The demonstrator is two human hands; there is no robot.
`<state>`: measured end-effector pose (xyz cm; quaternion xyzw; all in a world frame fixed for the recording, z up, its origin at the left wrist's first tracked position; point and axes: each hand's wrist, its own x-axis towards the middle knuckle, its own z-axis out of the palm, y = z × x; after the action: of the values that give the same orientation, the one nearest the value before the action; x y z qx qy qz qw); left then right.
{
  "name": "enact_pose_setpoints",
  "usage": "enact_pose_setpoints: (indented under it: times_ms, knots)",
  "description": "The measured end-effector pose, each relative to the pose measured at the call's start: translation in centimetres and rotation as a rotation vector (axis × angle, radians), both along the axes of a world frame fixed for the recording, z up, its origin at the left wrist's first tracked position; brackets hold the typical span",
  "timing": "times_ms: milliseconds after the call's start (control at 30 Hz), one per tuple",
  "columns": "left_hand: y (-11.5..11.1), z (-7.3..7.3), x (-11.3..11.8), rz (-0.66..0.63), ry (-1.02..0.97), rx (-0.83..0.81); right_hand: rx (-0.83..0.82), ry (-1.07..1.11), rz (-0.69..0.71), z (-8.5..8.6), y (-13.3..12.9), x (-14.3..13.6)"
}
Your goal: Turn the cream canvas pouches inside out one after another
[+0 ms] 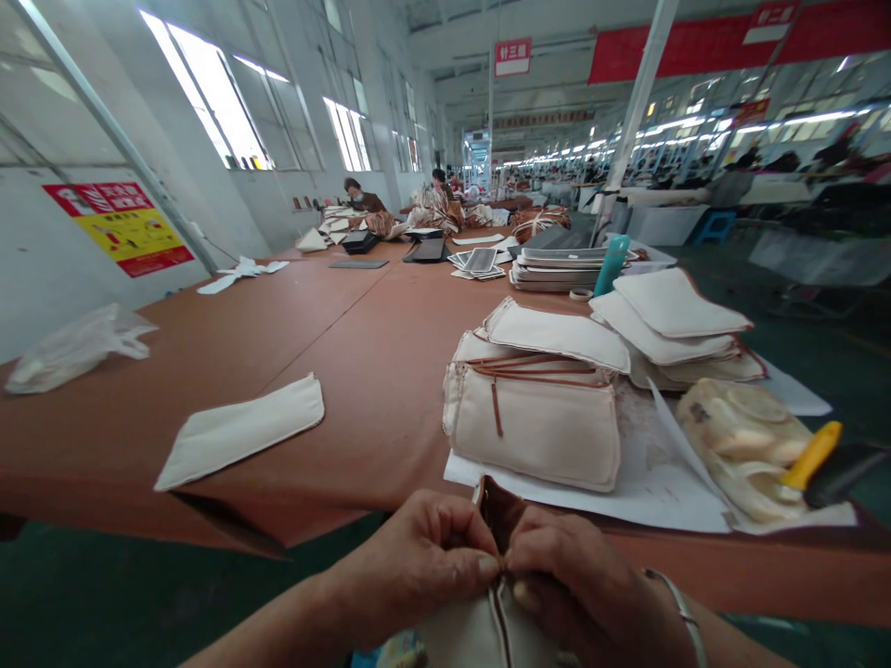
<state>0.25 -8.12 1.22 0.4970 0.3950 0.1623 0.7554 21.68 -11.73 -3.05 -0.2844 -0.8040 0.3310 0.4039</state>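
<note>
At the table's front edge, my left hand (442, 547) and my right hand (581, 575) pinch a cream zippered pouch (465, 631) from both sides. Their fingertips meet at the brown-edged seam down its middle, and its brown lining shows above them. Whether a zipper pull sits between the fingers cannot be made out. A bracelet circles my right wrist. Just beyond my hands, a stack of cream pouches (535, 431) with brown zipper strips rests on white paper (585, 496). Off to the left, a single cream pouch (243, 431) lies flat.
On the brown table (362, 371), cream panels (675, 315) are piled at right, beside a plastic container (738, 427) and a yellow-handled tool (814, 455). A teal bottle (611, 266) stands behind. A plastic bag (80, 348) lies far left. People work at the far end.
</note>
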Motion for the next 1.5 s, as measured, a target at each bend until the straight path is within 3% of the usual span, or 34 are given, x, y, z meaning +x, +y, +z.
enact_pose_setpoints:
  times_ms: [100,167,300,400,600,667,833,933,1067,1200,1400,1500]
  knots:
    - [0.1,0.8,-0.2,-0.037,0.1,0.119,-0.471,0.206,-0.044,0.6,-0.1,0.0]
    - [0.2,1.3,-0.3,-0.071,0.177,0.19,-0.64,0.221,0.002,1.3,0.4,0.1]
    - [0.1,1.8,-0.3,-0.112,0.163,0.287,-0.637,0.093,0.188,2.8,1.6,0.1]
    - [-0.1,1.8,-0.5,-0.105,0.125,0.27,-0.614,0.11,0.243,2.9,1.9,0.1]
    - [0.1,2.0,-0.8,-0.106,0.054,0.306,-0.903,0.392,0.376,1.4,2.2,1.1]
    - [0.3,2.0,-0.6,-0.117,0.078,0.36,-0.899,0.319,0.353,1.8,2.6,1.5]
    - [0.1,1.9,0.4,-0.139,0.091,0.458,-0.617,0.083,0.238,3.8,3.0,0.6]
    - [0.1,1.8,0.2,-0.152,0.145,0.382,-0.512,0.064,0.209,3.6,3.0,-0.1]
    - [0.8,2.1,-0.8,-0.251,0.112,0.181,-0.519,0.056,0.232,2.3,3.1,0.1]
    - [1.1,2.1,-1.0,-0.135,0.067,0.177,-0.493,0.12,0.256,2.2,3.0,0.5]
    - [0.9,0.8,-0.6,-0.12,0.027,-0.047,-0.55,0.149,0.275,2.3,3.0,0.8]
    - [0.8,1.0,-0.5,-0.074,0.051,0.033,-0.593,0.194,0.265,1.7,3.1,0.9]
